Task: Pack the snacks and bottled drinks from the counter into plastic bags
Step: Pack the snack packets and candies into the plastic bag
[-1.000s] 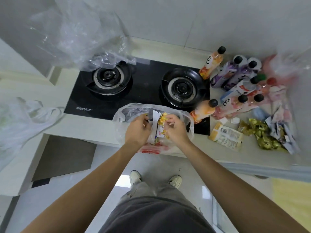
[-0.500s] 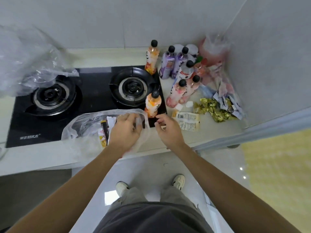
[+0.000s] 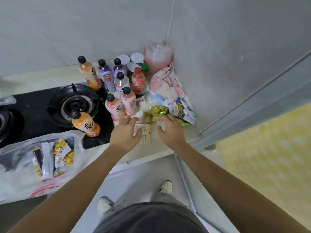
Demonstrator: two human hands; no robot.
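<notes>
We find our left hand (image 3: 125,135) and right hand (image 3: 170,130) with fingers spread, holding nothing, flanking a beige packet (image 3: 145,133) near the counter's (image 3: 161,145) front edge. The filled plastic bag (image 3: 21,165) overhangs that edge, well left.

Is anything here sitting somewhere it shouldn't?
Yes: two orange drink bottles stand on the black gas hob, beside a burner, an odd spot for plastic bottles.
</notes>
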